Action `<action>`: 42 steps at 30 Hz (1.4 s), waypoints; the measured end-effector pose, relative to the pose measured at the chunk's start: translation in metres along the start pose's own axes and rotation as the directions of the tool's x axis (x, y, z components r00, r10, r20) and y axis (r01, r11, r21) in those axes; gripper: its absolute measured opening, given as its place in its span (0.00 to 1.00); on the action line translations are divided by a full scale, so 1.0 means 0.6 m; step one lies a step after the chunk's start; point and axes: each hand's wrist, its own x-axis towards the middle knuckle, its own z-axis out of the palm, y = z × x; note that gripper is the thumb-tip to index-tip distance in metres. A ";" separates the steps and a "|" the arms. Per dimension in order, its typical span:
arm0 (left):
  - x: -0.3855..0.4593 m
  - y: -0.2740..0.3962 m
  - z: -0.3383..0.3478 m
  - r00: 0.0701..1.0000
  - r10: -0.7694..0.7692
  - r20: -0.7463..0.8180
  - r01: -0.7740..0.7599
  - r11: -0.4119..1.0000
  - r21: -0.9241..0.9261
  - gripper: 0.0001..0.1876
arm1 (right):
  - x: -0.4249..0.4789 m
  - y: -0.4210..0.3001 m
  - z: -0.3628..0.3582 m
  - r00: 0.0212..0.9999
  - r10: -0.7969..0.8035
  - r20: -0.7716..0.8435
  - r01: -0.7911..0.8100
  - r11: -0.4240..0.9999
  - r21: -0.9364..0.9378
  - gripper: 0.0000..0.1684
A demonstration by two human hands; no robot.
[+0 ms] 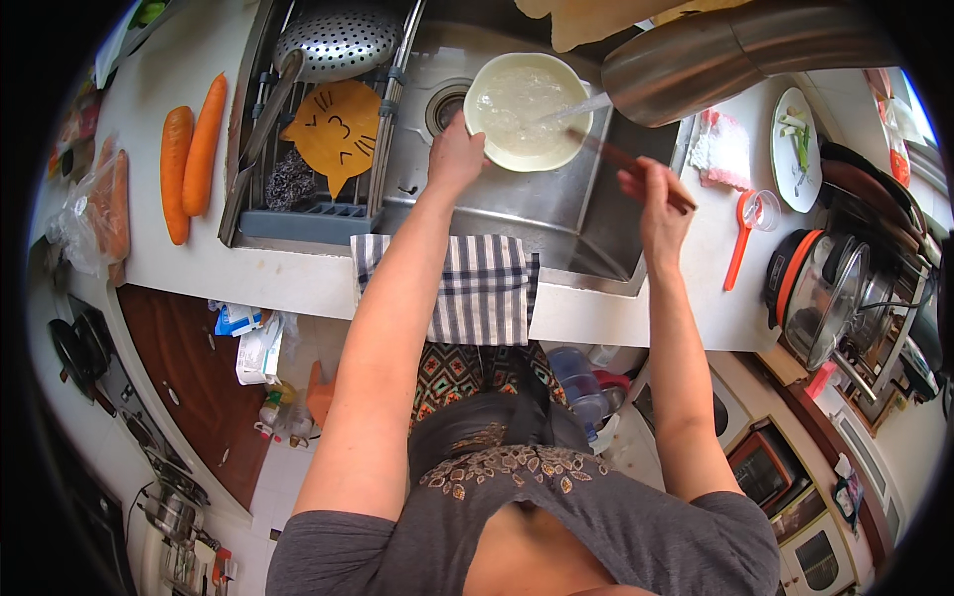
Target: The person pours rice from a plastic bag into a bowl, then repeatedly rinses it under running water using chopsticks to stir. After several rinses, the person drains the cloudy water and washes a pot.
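My left hand [456,158] grips the left rim of a pale cream bowl [572,153] held over the stainless-steel sink [492,223]. Cloudy, bubbling water [514,104] fills much of the bowl. A thin stream runs into it from the metal faucet [671,71] at the upper right. In my right hand [659,197] are brown sticks that look like wooden chopsticks [615,155], blurred by motion. Their far ends reach the bowl's right side, and their tips are hard to make out.
Left in the sink, a metal rack holds a skimmer [339,37], an orange cat-shaped scrubber [339,123] and steel wool [291,182]. Two carrots [190,164] lie on the left counter. A checked towel [477,290] hangs over the front edge. Rightward are a cloth [721,149], a plate [788,182] and an orange-handled peeler [739,249].
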 end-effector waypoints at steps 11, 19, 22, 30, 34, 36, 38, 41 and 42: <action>0.010 -0.010 -0.001 1.000 0.030 0.003 -0.030 0.997 0.076 0.19 | -0.045 -0.003 -0.004 0.997 0.018 -0.073 -0.013 0.998 0.067 0.19; 0.006 -0.008 -0.003 0.998 0.058 0.006 -0.058 0.996 0.070 0.19 | -0.065 0.016 -0.012 0.995 0.017 -0.102 -0.007 0.995 0.096 0.19; 0.006 -0.005 -0.001 0.999 0.047 0.018 -0.048 0.996 0.075 0.19 | -0.062 0.011 -0.003 0.997 0.021 -0.076 -0.017 0.999 0.046 0.19; 0.008 -0.014 -0.004 0.998 0.055 0.013 -0.055 0.996 0.071 0.20 | -0.036 -0.014 0.024 0.998 0.069 -0.012 -0.069 0.998 -0.010 0.18; 0.004 -0.002 -0.003 0.999 0.042 0.023 -0.043 0.998 0.054 0.21 | 0.002 0.014 0.059 0.984 -0.043 -0.174 0.057 0.995 0.079 0.16; 0.006 -0.001 -0.002 0.998 0.047 0.029 -0.049 0.996 0.069 0.21 | 0.015 0.042 0.095 0.996 0.013 -0.090 0.003 0.984 0.176 0.17; 0.010 -0.005 -0.001 0.998 0.058 0.010 -0.059 0.996 0.072 0.21 | 0.022 0.044 0.099 0.992 0.114 0.061 -0.123 0.976 0.178 0.18; 0.007 -0.013 -0.005 0.999 0.052 0.003 -0.052 0.995 0.084 0.20 | 0.046 0.051 0.064 0.996 0.081 0.024 -0.080 0.996 -0.031 0.18; 0.008 -0.009 -0.006 0.998 0.057 0.005 -0.057 0.994 0.090 0.20 | 0.049 0.043 0.072 0.999 0.006 -0.051 -0.007 1.000 -0.010 0.17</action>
